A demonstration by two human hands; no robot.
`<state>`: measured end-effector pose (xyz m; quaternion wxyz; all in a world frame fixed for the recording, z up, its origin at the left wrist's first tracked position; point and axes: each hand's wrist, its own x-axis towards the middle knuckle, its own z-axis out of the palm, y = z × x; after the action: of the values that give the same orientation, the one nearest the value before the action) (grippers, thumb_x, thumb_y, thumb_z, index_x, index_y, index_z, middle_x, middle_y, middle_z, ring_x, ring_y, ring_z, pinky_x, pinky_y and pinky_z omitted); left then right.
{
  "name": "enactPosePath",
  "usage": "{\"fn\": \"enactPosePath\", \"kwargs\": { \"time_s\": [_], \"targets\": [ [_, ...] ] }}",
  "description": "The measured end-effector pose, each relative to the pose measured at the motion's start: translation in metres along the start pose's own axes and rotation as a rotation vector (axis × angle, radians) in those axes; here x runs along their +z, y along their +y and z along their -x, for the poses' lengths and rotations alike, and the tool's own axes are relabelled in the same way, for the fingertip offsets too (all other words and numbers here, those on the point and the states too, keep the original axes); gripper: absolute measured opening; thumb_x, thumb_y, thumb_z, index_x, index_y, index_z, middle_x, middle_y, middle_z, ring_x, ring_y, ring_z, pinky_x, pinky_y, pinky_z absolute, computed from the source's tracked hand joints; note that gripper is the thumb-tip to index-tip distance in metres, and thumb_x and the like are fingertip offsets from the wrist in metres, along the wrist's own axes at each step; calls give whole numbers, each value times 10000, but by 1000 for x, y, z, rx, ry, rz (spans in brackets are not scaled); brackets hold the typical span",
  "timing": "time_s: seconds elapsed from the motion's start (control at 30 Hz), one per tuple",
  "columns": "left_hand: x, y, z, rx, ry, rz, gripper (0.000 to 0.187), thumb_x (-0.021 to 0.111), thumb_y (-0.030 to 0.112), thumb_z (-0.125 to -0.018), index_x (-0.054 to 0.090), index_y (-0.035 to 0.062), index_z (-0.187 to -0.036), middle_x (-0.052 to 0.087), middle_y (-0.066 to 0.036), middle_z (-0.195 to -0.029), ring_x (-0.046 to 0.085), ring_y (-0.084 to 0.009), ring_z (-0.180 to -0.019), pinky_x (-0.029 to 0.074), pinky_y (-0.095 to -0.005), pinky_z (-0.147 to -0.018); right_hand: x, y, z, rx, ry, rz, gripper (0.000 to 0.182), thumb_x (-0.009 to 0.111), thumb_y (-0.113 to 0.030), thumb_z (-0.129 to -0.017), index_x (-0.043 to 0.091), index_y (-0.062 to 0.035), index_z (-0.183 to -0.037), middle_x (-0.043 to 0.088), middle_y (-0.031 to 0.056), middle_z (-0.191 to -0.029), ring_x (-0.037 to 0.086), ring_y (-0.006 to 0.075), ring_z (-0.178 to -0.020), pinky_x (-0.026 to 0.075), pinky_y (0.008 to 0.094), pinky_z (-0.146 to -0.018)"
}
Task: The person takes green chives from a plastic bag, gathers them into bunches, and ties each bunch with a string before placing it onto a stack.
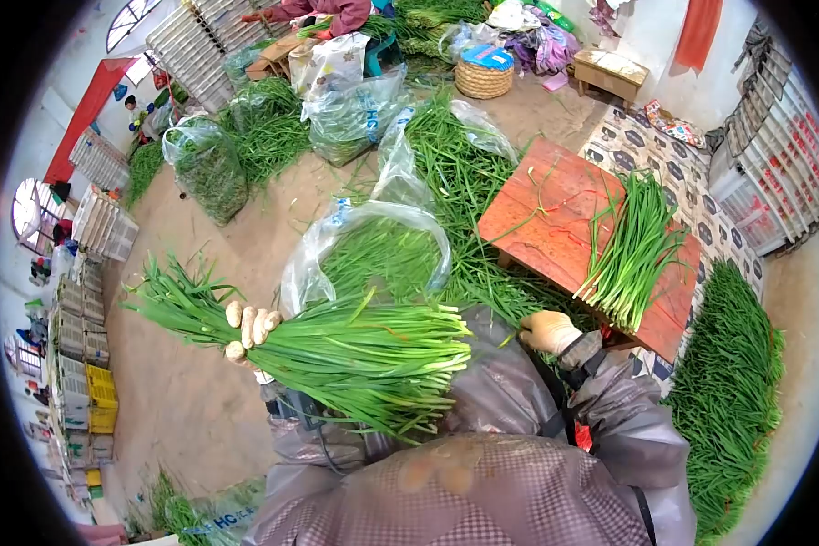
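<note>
My left hand (252, 329), in a pale glove, is wrapped round the leafy part of a big bunch of garlic chives (364, 364). The bunch lies across in front of me, its pale stem ends to the right and its leaf tips fanned out to the left. My right hand (548, 332), also gloved, is by my right knee with its fingers curled together; what they hold, if anything, I cannot make out. A yellowish leaf bit (506, 340) shows beside its fingertips. Another bunch of chives (635, 250) lies on the low red wooden table (546, 196) to the right.
An open clear plastic bag (305, 264) with green leaves stands ahead, beside loose chives (455, 155). A long chive pile (728, 400) lies at right, near stacked white crates (773, 155). A filled bag (207, 173) stands further off. Another person's sleeve (341, 14) shows at the top.
</note>
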<state>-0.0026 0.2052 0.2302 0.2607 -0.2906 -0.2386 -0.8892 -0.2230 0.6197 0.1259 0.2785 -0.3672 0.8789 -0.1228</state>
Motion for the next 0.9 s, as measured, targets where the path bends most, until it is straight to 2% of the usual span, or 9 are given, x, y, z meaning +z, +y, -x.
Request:
{"fn": "enactPosePath", "kwargs": {
  "time_s": [0.07, 0.17, 0.23, 0.37, 0.43, 0.63, 0.7, 0.8, 0.9],
  "targets": [
    [1, -3, -2, -11, -7, 22, 306, 630, 53, -715, 410, 137, -910, 508, 29, -679, 481, -118, -641, 433, -335, -841, -10, 1, 1, -62, 4, -190, 494, 545, -491, -914, 661, -79, -1159, 678, 211, -1016, 635, 390, -988, 503, 455, -832],
    [1, -10, -8, -34, -32, 28, 302, 635, 57, -716, 419, 135, -913, 519, 29, -676, 487, -119, -642, 434, -339, -838, -28, -40, -27, -154, -17, -677, 665, 439, -625, -953, 698, -13, -981, 698, 191, -982, 657, 304, -908, 490, 402, -812],
    [6, -16, -14, -64, -47, 32, 294, 638, 60, -718, 426, 130, -909, 524, 27, -670, 492, -121, -642, 434, -340, -837, -72, -102, -29, 39, -264, -539, 608, 444, -554, -978, 694, -2, -1034, 690, 236, -946, 660, 305, -849, 494, 398, -811],
    [9, -20, -21, -104, -90, -8, 277, 645, 71, -722, 446, 119, -909, 532, 22, -662, 500, -129, -642, 436, -343, -832, -11, -119, -58, -399, 302, -165, 429, 486, -367, -926, 674, -15, -770, 661, 233, -761, 650, 417, -758, 512, 498, -709],
    [3, -16, -21, -191, -101, -42, 274, 654, 79, -725, 469, 106, -925, 540, 10, -657, 505, -144, -638, 435, -358, -829, -10, -118, -53, -349, 226, -16, 264, 526, -216, -849, 683, -23, -763, 671, 198, -743, 662, 398, -698, 531, 496, -647],
    [-6, -14, -16, -126, -94, 36, 297, 650, 79, -712, 485, 95, -959, 531, 7, -649, 507, -155, -649, 423, -363, -815, 21, -14, -56, -104, -218, 437, 237, 651, -281, -766, 716, -75, -865, 715, 137, -842, 701, 338, -837, 556, 455, -719],
    [-8, -13, -15, -129, -85, 44, 307, 647, 75, -714, 489, 90, -976, 533, 7, -657, 510, -157, -661, 418, -360, -810, -20, -20, -46, -28, -262, 542, 315, 660, -308, -761, 712, -88, -981, 720, 141, -951, 696, 336, -872, 557, 453, -737],
    [-8, -19, -15, -126, -63, 89, 310, 650, 76, -723, 486, 84, -986, 529, 6, -670, 515, -160, -690, 419, -367, -833, -64, -67, -44, -373, 358, 52, 349, 618, -293, -829, 690, -131, -1130, 691, 161, -1009, 670, 350, -881, 542, 447, -732],
    [-15, -23, -16, -135, -77, 99, 322, 650, 82, -730, 477, 87, -1002, 531, 2, -693, 514, -166, -716, 418, -376, -867, -85, -142, -41, -855, 374, -285, 375, 623, -226, -861, 646, -172, -1231, 646, 71, -1208, 652, 289, -1016, 538, 362, -858]
  ]
}}
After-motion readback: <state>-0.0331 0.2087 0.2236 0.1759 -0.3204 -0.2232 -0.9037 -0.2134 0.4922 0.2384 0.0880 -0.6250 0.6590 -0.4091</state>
